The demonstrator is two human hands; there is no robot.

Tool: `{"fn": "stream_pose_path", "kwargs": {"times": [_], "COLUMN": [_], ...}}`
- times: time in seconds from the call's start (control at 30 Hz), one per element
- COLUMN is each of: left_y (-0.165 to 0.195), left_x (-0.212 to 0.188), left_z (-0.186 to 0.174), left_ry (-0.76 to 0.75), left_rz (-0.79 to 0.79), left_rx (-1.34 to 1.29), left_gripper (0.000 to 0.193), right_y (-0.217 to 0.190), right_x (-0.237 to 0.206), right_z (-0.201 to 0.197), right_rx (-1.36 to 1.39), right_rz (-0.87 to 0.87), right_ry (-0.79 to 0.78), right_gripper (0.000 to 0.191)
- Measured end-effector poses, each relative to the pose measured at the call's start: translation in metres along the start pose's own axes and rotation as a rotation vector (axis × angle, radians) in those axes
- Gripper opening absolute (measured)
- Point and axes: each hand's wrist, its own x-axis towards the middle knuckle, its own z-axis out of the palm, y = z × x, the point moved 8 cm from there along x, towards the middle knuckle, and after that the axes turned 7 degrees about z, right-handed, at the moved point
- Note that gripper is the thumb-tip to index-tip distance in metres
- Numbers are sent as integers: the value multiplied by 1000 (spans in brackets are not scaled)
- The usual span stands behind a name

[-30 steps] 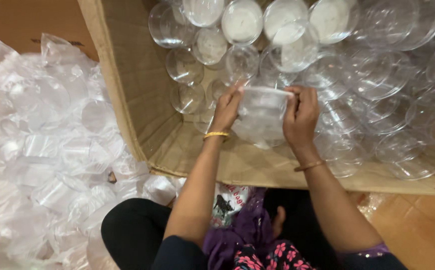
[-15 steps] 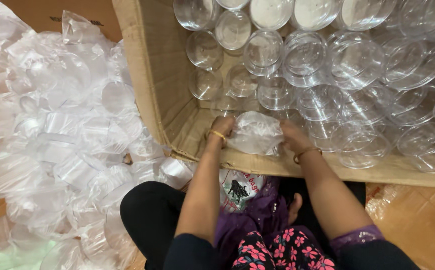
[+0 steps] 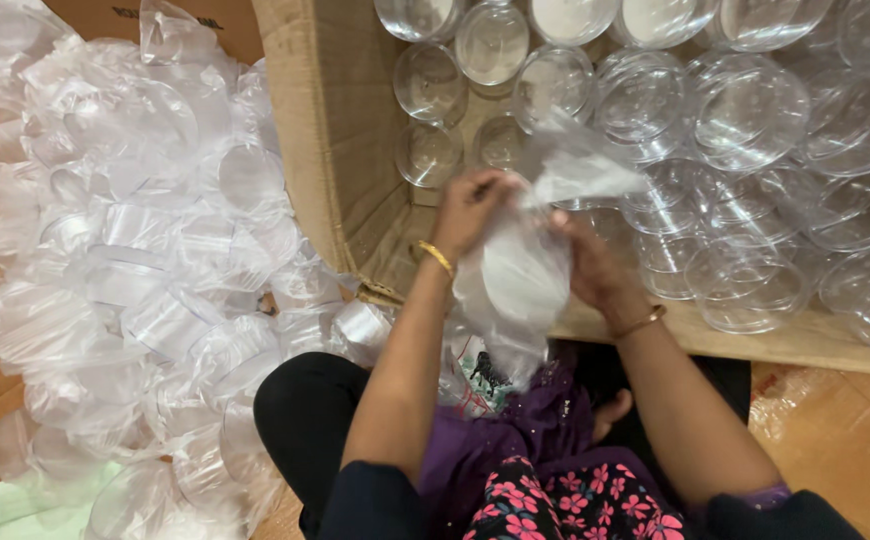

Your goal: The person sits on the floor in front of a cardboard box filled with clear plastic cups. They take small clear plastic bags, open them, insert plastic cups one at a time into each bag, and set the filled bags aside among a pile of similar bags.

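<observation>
Lifted clear of the cardboard box [image 3: 330, 150] since before, the round clear container in its crinkly plastic bag [image 3: 525, 270] is pinched between left hand [image 3: 473, 208] and right hand [image 3: 587, 262].

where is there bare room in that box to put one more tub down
Bare cardboard shows along the box's near wall, between that wall and the left hand. The clear tubs crowd everything to the right and the far end.
</observation>
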Motion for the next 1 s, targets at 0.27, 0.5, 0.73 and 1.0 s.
{"fn": "stream_pose_path", "kwargs": {"times": [0.27,0.5,0.73,1.0], "left_y": [-66,-85,-82,-61], "left_x": [-36,-44,-51,-46], "left_z": [-16,-13,-10,-12], "left_ry": [180,123,283,252], "left_rz": [-100,132,-92,-205], "left_rx": [-518,-185,-664,-680], "left_gripper": [36,40,42,42], "right_y": [-28,-13,-58,-32], "right_x": [30,136,85,13], "right_z": [101,288,123,11], "right_rx": [-300,-438,-378,-957], "right_rz": [38,-353,-348,-433], "right_ry": [-18,-350,109,142], "right_gripper": [38,65,42,67]}}
